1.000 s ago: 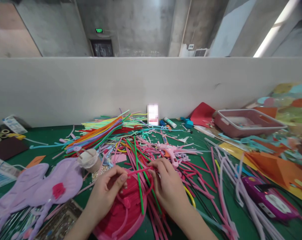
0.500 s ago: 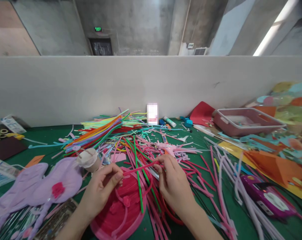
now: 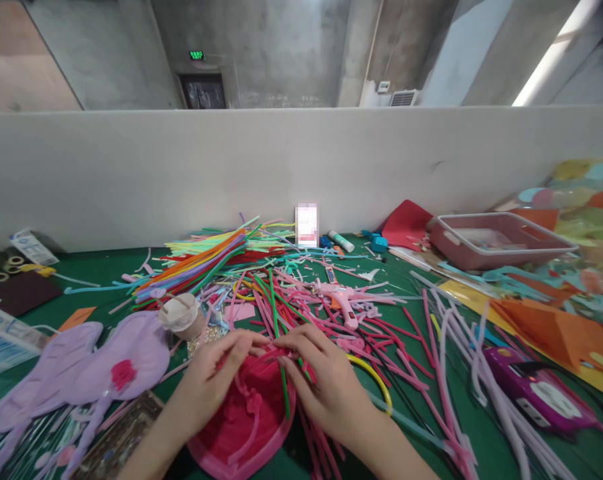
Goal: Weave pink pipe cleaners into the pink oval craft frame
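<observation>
My left hand [image 3: 214, 377] and my right hand [image 3: 326, 373] meet above a red panel with a pink rim [image 3: 266, 450]. Both hands are closed, fingertips pinching a red pipe cleaner [image 3: 272, 354], which is mostly hidden by the fingers. On the panel lies a pink pipe-cleaner shape [image 3: 254, 403] with a knotted middle. A green pipe cleaner [image 3: 284, 390] crosses the panel's right side, close to my right fingers. Loose pink pipe cleaners [image 3: 321, 437] lie beneath my right hand.
Behind my hands is a pink glue gun [image 3: 345, 303] among scattered pipe cleaners. A coloured bundle [image 3: 196, 260] lies further back. To the left are a lilac winged piece [image 3: 126, 337] and a paper cup [image 3: 181, 313]; to the right, a purple device [image 3: 536, 387] and a pink basket [image 3: 451, 243].
My hands have come together. The red pipe cleaner, stretched between them before, is now gathered at the fingertips. The pink glue gun shows more fully.
</observation>
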Action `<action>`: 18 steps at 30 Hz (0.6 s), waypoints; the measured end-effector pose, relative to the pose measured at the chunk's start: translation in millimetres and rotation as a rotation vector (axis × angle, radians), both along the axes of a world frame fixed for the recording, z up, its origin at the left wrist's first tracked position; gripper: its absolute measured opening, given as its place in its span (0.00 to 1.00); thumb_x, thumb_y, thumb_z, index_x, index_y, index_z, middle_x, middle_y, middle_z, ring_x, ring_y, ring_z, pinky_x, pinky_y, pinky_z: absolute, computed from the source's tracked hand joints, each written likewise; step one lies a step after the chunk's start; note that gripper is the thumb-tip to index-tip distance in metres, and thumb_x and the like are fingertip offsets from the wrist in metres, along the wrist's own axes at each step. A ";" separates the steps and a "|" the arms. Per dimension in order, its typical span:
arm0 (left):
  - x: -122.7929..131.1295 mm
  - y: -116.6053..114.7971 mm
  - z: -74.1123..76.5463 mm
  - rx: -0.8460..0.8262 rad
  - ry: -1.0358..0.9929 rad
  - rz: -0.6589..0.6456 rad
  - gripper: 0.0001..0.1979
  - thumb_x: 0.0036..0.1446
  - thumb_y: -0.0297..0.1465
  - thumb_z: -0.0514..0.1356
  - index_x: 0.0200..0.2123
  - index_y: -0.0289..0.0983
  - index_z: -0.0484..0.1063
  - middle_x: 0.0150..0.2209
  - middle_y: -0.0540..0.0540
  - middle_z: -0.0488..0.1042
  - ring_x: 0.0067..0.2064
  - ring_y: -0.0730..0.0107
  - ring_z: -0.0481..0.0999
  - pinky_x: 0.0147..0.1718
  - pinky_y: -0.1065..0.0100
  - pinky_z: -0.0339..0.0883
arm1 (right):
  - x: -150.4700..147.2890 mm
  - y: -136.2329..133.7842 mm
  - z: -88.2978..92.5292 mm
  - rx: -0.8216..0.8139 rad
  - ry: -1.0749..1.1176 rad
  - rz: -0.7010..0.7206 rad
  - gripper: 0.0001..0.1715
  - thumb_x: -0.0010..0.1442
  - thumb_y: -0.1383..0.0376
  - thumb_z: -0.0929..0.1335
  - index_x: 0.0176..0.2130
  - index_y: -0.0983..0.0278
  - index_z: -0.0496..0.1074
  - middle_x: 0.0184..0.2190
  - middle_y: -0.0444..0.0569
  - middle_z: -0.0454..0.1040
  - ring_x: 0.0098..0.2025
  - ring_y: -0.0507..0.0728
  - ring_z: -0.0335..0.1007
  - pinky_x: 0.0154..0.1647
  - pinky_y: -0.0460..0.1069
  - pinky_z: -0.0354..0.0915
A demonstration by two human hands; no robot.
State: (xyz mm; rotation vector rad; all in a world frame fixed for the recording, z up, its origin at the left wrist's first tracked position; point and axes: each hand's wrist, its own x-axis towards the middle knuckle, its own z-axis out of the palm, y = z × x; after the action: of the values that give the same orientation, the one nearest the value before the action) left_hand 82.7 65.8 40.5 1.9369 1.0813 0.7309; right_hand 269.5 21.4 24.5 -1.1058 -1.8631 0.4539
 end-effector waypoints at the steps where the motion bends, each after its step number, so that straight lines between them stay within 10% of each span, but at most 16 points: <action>1: 0.1 -1.1 1.1 0.005 0.002 -0.006 0.15 0.64 0.38 0.52 0.42 0.41 0.77 0.40 0.46 0.81 0.41 0.63 0.79 0.42 0.70 0.69 | 0.0 -0.5 1.3 0.009 0.028 0.002 0.15 0.64 0.72 0.63 0.49 0.63 0.71 0.42 0.54 0.72 0.46 0.57 0.70 0.48 0.51 0.68; 18: 10.6 -19.7 -2.4 0.353 -0.017 -0.074 0.14 0.67 0.31 0.49 0.28 0.39 0.67 0.24 0.53 0.70 0.25 0.74 0.70 0.26 0.76 0.61 | -5.6 -0.3 1.4 -0.414 0.574 0.123 0.11 0.59 0.60 0.71 0.42 0.62 0.75 0.38 0.49 0.76 0.39 0.55 0.73 0.39 0.47 0.68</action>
State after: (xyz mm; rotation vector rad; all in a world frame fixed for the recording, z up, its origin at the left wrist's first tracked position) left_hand 93.3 46.1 38.2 2.2484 0.9103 0.9447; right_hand 264.0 21.1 25.9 -0.9847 -1.3586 1.1381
